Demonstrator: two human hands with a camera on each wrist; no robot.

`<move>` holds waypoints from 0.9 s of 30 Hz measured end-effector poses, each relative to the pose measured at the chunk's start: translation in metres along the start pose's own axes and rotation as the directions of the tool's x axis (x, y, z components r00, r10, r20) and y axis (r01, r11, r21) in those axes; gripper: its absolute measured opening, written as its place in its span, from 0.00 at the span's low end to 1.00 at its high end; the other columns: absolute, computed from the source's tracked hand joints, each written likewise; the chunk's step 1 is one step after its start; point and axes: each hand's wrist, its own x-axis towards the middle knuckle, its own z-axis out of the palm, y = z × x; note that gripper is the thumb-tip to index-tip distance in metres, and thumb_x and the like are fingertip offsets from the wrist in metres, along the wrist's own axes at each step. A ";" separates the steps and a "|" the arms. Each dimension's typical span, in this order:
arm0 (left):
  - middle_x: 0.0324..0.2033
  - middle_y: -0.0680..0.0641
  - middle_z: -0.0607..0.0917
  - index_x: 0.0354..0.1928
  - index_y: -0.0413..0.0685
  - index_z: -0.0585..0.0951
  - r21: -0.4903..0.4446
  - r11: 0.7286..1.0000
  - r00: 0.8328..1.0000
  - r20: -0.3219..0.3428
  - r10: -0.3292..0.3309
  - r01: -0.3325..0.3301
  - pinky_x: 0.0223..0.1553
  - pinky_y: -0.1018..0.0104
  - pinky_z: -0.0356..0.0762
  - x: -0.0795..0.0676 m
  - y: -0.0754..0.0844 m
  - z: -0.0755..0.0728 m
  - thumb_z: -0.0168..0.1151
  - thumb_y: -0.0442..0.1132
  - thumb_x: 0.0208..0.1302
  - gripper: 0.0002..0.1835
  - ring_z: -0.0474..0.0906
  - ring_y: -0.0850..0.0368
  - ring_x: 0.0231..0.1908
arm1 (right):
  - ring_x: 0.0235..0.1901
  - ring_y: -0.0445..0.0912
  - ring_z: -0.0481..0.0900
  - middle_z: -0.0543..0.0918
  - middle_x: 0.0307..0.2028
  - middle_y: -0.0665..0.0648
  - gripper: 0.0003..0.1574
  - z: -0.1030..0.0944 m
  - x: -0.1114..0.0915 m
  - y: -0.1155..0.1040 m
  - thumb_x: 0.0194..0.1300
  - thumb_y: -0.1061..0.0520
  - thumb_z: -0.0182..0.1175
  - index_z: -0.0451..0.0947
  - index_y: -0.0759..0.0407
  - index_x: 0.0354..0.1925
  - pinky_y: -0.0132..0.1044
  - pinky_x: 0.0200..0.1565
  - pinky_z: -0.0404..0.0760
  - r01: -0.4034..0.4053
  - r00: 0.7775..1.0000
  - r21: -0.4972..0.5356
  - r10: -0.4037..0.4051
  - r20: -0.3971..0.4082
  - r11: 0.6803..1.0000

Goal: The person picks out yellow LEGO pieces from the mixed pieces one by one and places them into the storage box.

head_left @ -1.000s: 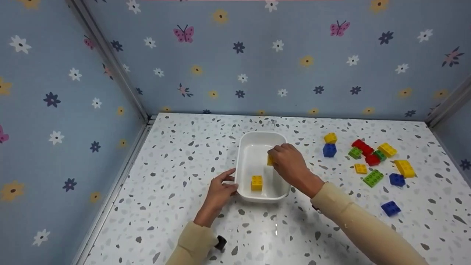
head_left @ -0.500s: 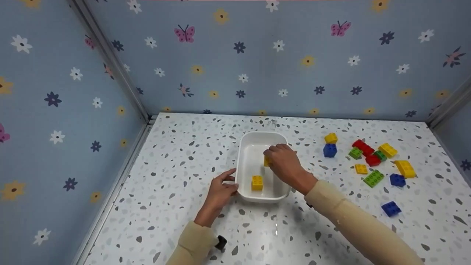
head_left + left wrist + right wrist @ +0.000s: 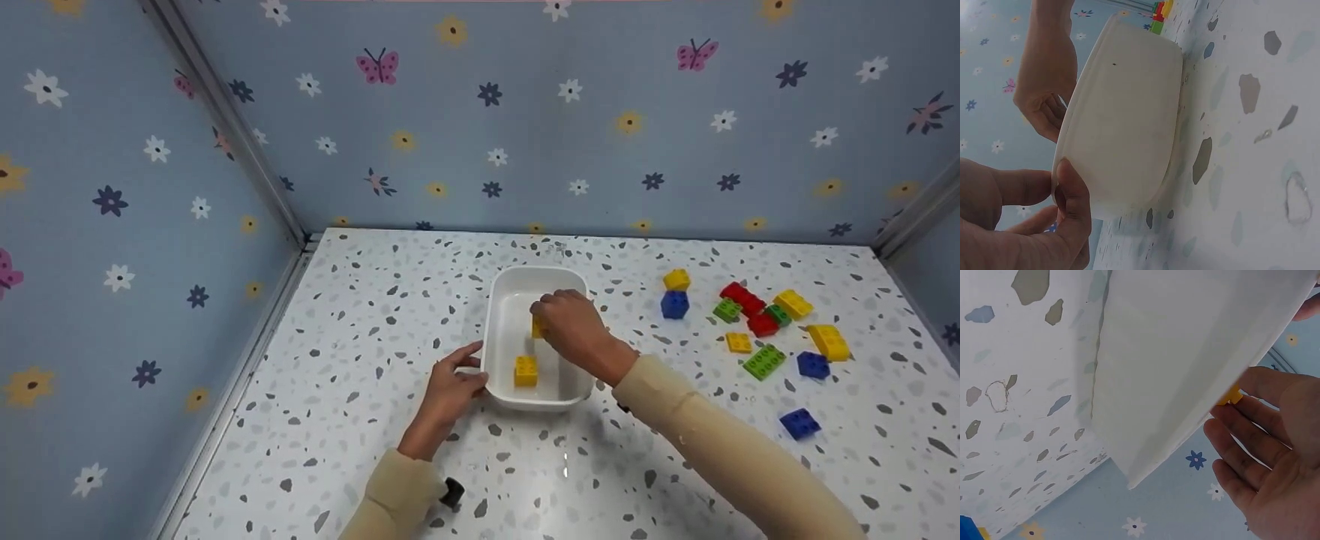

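A white plastic tub (image 3: 517, 289) stands on the speckled table, its long side running away from me. My left hand (image 3: 446, 390) grips the tub's left rim; in the left wrist view thumb and finger (image 3: 1075, 194) pinch that edge. Inside the tub, near its front, lies a yellow toy brick (image 3: 526, 372). My right hand (image 3: 576, 326) reaches over the right rim and pinches another yellow toy brick (image 3: 537, 327) above the tub floor. Most of this brick is hidden by the fingers, though a bit of yellow brick (image 3: 1231, 395) shows past the rim in the right wrist view.
To the right lie several loose toy bricks: a yellow one (image 3: 676, 280) behind a blue one (image 3: 675, 304), a red one (image 3: 742, 298), a light green one (image 3: 765, 362) and a blue one (image 3: 800, 424) nearer the front. Flower-patterned walls (image 3: 450, 97) stand at the back and sides.
My right hand has moved slightly left over the tub, carrying the yellow toy brick with it. The left hand keeps its grip on the rim.
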 end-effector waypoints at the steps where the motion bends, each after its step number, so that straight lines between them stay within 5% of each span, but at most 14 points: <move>1: 0.55 0.36 0.77 0.76 0.36 0.71 -0.010 1.000 1.000 0.005 0.011 -0.011 0.46 0.63 0.86 0.000 0.000 0.000 0.60 0.24 0.71 0.31 0.84 0.55 0.43 | 0.39 0.56 0.85 0.91 0.39 0.60 0.11 0.000 0.001 0.000 0.64 0.70 0.70 0.90 0.64 0.45 0.52 0.54 0.84 0.010 1.000 -0.009 -0.010 -0.002 1.000; 5: 0.54 0.35 0.77 0.75 0.33 0.70 -0.043 0.998 0.999 0.020 0.042 -0.041 0.45 0.61 0.86 -0.001 -0.001 -0.001 0.59 0.23 0.70 0.31 0.85 0.55 0.42 | 0.38 0.56 0.86 0.91 0.38 0.60 0.10 -0.002 0.006 -0.003 0.64 0.70 0.70 0.89 0.64 0.44 0.51 0.53 0.84 0.043 0.999 -0.029 -0.042 0.008 0.999; 27: 0.55 0.36 0.79 0.75 0.38 0.72 0.006 1.000 1.000 -0.011 -0.016 0.016 0.45 0.65 0.85 0.001 -0.001 0.001 0.61 0.24 0.70 0.31 0.83 0.55 0.42 | 0.42 0.56 0.87 0.91 0.40 0.60 0.11 -0.003 0.025 -0.010 0.65 0.66 0.71 0.89 0.63 0.47 0.50 0.56 0.84 0.087 0.985 -0.077 -0.074 0.158 0.993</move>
